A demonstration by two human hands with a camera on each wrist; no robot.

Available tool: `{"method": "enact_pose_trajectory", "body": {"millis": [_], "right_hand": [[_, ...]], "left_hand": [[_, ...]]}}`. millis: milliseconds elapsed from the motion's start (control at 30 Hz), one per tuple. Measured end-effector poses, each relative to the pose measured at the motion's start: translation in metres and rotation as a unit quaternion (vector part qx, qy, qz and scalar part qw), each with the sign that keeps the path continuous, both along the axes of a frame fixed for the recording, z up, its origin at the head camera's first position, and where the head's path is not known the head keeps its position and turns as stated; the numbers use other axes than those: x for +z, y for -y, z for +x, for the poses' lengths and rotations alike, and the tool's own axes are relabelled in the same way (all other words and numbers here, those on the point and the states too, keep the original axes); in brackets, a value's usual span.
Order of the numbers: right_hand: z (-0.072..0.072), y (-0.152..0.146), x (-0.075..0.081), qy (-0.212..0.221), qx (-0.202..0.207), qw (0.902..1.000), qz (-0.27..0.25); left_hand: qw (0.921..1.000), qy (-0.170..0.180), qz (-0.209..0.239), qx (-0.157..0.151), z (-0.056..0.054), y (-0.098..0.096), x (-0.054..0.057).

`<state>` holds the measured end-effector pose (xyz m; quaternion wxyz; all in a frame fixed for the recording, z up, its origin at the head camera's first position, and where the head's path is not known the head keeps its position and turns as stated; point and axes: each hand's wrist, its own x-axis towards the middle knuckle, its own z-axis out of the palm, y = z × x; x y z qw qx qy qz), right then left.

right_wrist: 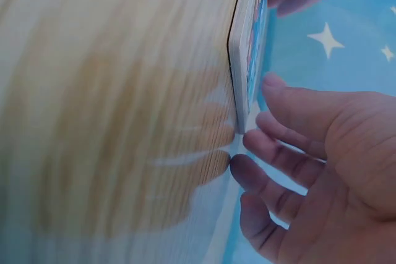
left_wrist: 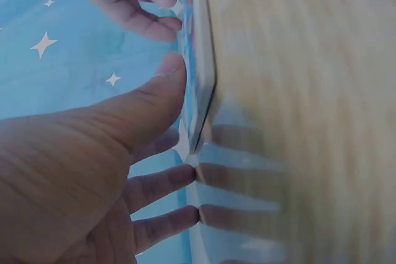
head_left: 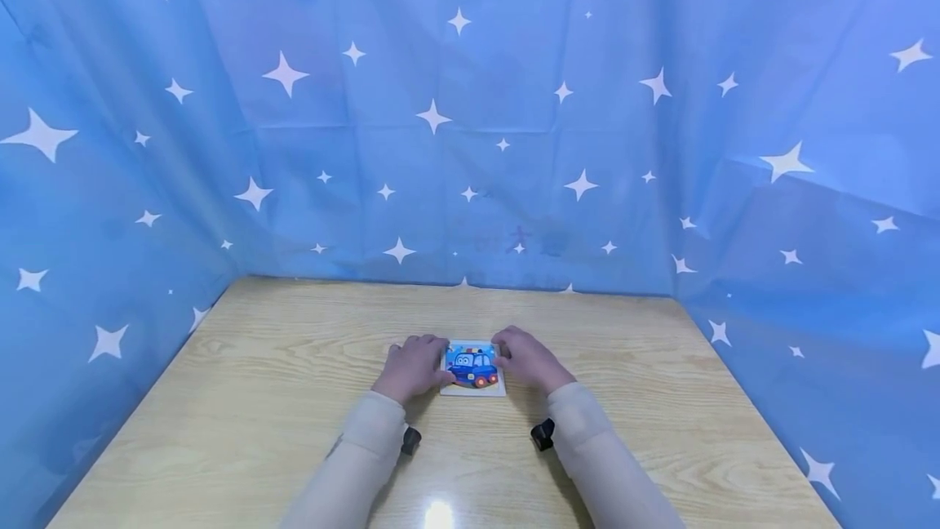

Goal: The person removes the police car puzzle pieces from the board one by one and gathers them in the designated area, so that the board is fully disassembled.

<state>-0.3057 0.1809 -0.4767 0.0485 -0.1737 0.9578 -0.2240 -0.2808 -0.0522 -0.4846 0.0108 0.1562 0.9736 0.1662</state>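
Note:
A flat square picture puzzle (head_left: 472,364) with a blue cartoon car on its face and a pale border lies on the wooden table. At its left side is my left hand (head_left: 414,367), thumb over the picture's edge and fingers spread beside the board. My right hand (head_left: 530,357) rests along the right side, its thumb close to the face. Fingertips of both hands meet the tabletop in the wrist views. The board's thin pale edge (left_wrist: 207,60) shows flat against the table. Whether either thumb presses on the puzzle is hard to tell.
A light wood-grain table (head_left: 294,398) spreads around the hands. Blue cloth (head_left: 499,178) with white stars stands behind it and at both sides. A bright light reflection (head_left: 438,515) shows on the near part of the tabletop.

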Motion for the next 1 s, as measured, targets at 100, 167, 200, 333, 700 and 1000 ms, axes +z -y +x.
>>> {"method": "enact_pose_trajectory", "body": {"millis": [100,167,200,333,700,1000], "right_hand": [[0.000,0.002,0.000,-0.005,0.008,0.9999,0.009],[0.000,0.003,0.000,-0.008,0.010,0.9998,0.014],[-0.001,0.004,0.000,-0.010,0.011,0.9997,0.018],[-0.002,0.006,0.002,-0.002,0.006,0.9997,0.023],[-0.011,0.013,0.007,0.070,0.004,0.9969,0.035],[-0.010,0.019,0.009,0.089,-0.039,0.9943,0.043]], "left_hand": [[0.9999,0.006,-0.014,0.003,0.002,-0.001,0.000],[0.9998,0.003,-0.019,0.005,0.002,-0.002,-0.001],[0.9998,0.003,-0.020,0.007,0.002,-0.002,0.000],[0.9994,0.018,-0.025,0.016,0.003,-0.004,0.001],[0.9984,0.032,-0.040,0.025,0.003,-0.006,0.002],[0.9985,0.027,-0.041,0.027,0.004,-0.002,0.003]]}}
